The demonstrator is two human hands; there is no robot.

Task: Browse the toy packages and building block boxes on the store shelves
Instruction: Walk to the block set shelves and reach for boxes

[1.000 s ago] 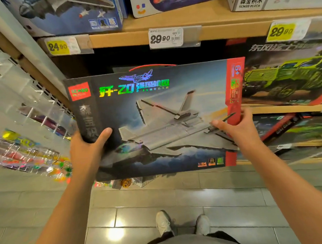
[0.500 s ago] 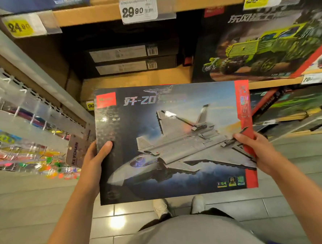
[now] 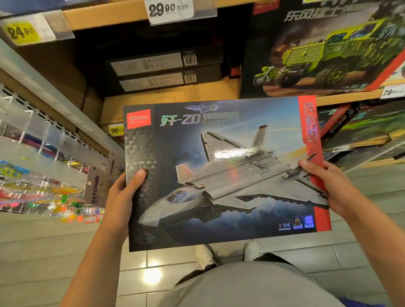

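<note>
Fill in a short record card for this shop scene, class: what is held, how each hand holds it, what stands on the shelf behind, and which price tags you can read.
Held item: jet fighter box, front face up, off the shelf
Left hand: grips the box's left edge, thumb on the front
Right hand: grips the right edge, thumb on the red strip
Shelf behind: green truck box standing upright; two dark boxes stacked flat
Readable tags: 24.90 tag; 29.90 tag
Left rack: keychain card
</note>
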